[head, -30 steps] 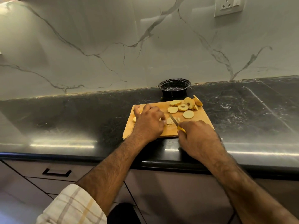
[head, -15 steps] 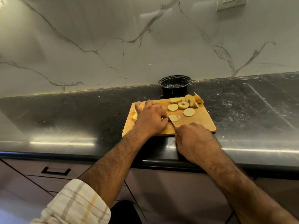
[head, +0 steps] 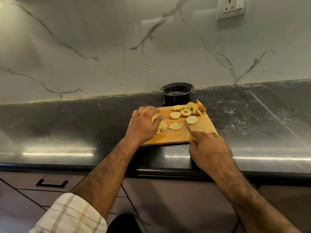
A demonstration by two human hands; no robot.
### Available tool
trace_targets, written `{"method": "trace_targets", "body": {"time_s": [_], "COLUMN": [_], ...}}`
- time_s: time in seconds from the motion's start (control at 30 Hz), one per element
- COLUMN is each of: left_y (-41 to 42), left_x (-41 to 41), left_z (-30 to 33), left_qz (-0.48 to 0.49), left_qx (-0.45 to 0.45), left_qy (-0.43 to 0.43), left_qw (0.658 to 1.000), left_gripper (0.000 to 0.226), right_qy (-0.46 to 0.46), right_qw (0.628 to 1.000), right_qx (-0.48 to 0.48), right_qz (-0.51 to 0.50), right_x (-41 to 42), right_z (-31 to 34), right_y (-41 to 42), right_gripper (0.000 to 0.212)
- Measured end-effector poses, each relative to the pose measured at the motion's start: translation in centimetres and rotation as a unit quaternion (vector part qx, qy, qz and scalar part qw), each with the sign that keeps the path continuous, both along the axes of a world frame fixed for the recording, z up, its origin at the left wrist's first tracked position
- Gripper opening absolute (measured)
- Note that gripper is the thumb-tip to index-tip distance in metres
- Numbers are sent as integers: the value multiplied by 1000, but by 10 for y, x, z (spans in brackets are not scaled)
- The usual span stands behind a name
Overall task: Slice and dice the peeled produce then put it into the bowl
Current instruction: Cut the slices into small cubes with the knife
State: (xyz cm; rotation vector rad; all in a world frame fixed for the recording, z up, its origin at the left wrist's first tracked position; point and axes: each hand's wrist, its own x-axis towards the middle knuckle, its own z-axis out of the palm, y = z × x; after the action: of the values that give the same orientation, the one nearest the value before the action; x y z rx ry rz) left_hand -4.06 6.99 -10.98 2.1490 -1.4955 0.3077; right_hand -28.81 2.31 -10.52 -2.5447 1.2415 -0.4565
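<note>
Head view, looking down on a wooden cutting board (head: 198, 132) lying at the front edge of a dark countertop (head: 67, 125). Right hand (head: 210, 148) at the board's front right corner, fingers wrapped round a yellow-handled knife (head: 188, 126), blade slanting toward the board's far edge and tilted a little leftward. Left hand (head: 143, 123) over the board's left edge, fingers curled down on a small piece of produce, a heap of diced bits (head: 162, 127) just beside its fingertips. One part-cut slice (head: 175, 126) near the board's middle, between the heap and the blade, just left of the knife tip. Round slices (head: 186, 112) bunched toward the board's far right corner, not yet diced. Black bowl (head: 176, 93) on the countertop just past the board's far edge, nothing visible inside. Next cut probably the part-cut slice: closer to the knife hand than the far slices, needing only a short leftward shift of the blade, with the left hand nearby to steady it.
</note>
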Motion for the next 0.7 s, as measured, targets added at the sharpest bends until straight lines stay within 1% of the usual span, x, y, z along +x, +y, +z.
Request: {"method": "trace_targets", "body": {"time_s": [0.1, 0.2, 0.33, 0.53, 0.7], "left_y": [3, 5, 5, 5, 6], "left_x": [15, 23, 23, 22, 21], "left_z": [-4, -8, -13, -16, -17], "left_qz": [36, 45, 26, 8, 8], "left_qx": [14, 28, 40, 42, 38], "left_qy": [44, 82, 91, 73, 69], "left_qw": [998, 995, 995, 996, 997], "left_gripper": [54, 61, 62, 60, 57], "right_qy": [-13, 1, 16, 41, 79], "right_qw": [1000, 1000, 999, 996, 990], "right_qx": [7, 11, 23, 26, -2], "right_qz": [11, 19, 36, 76, 116], "right_x": [12, 25, 44, 72, 77], "right_z": [-1, 1, 4, 10, 17], "right_y": [1, 2, 4, 7, 2], "right_gripper": [32, 32, 33, 36, 37]}}
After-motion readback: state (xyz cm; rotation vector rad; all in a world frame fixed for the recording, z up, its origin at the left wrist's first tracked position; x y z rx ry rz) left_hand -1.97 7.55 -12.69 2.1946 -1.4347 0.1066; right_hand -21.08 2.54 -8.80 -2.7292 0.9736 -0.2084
